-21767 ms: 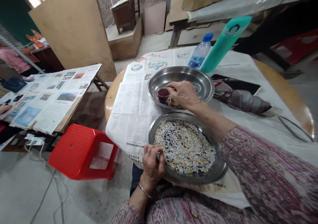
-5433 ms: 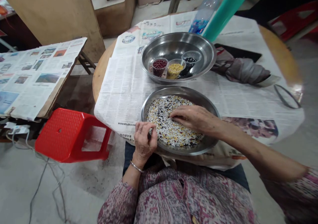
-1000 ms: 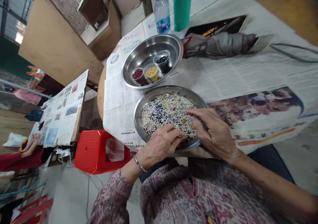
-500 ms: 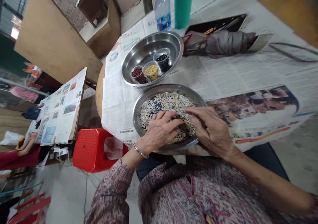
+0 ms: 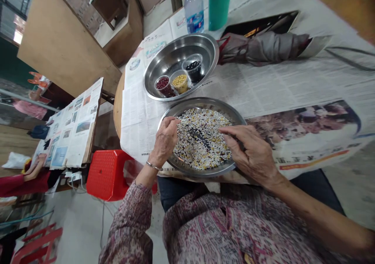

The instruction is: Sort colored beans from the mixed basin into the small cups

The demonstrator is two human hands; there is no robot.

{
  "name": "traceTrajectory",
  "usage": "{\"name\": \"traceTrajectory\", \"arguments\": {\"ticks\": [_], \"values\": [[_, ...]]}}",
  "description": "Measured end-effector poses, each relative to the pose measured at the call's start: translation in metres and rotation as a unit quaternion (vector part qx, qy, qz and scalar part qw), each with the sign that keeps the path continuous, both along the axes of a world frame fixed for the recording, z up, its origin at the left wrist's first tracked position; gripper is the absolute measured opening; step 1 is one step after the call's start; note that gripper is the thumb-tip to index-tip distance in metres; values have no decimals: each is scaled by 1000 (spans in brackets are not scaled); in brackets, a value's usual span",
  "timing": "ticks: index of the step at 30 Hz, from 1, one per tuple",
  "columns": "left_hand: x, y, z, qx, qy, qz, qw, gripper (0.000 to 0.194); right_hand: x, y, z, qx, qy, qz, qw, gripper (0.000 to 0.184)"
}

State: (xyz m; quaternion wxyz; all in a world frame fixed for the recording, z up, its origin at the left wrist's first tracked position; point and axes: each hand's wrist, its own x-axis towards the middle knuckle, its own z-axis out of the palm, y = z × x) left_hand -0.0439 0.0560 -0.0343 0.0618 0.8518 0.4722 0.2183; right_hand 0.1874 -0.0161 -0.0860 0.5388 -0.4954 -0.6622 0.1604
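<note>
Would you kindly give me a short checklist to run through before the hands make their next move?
1. Left hand at the near basin's left edge: ok.
2. Right hand at its right side: ok.
3. Either hand pinching a grain: cannot tell, too small.
4. Mixed grains within the near basin: ok.
5. Three cups inside the far basin: ok.
6. Space right of the far basin free: not ok, folded umbrella there.

The room is a bit dim, with soft grey light. A white patch (image 5: 18,36) glows brightly at the far left. The front bowl (image 5: 235,116) has a soft shine. Dark shadow sits just past the red stool (image 5: 102,175). The view's edges look stretched, and the wood (image 5: 340,10) at top right is blurry.
</note>
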Motion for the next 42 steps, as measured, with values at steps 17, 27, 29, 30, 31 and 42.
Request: {"name": "traceTrajectory", "arguments": {"ticks": [17, 27, 29, 30, 31, 42], "values": [[43, -56, 2, -214, -25, -58, 975, 11, -1, 1, -2, 18, -3, -7, 1000, 26], [74, -7, 20, -143, 117, -41, 982, 79, -1, 0, -1, -14, 16, -15, 1000, 31], [81, -3, 18, -149, 140, -68, 977, 77, -2, 0, -1, -17, 21, -24, 999, 30], [84, -1, 15, -150, 139, -82, 975, 67, -2, 0, -2, -17, 22, -29, 999, 29], [87, 1, 11, -153, 133, -99, 974, 54, -2, 1, -2, -16, 22, -33, 999, 29], [52, -28, 15, -218, 65, -166, 959, 24, -1, 0, 0, -37, 35, -34, 998, 29]]}}
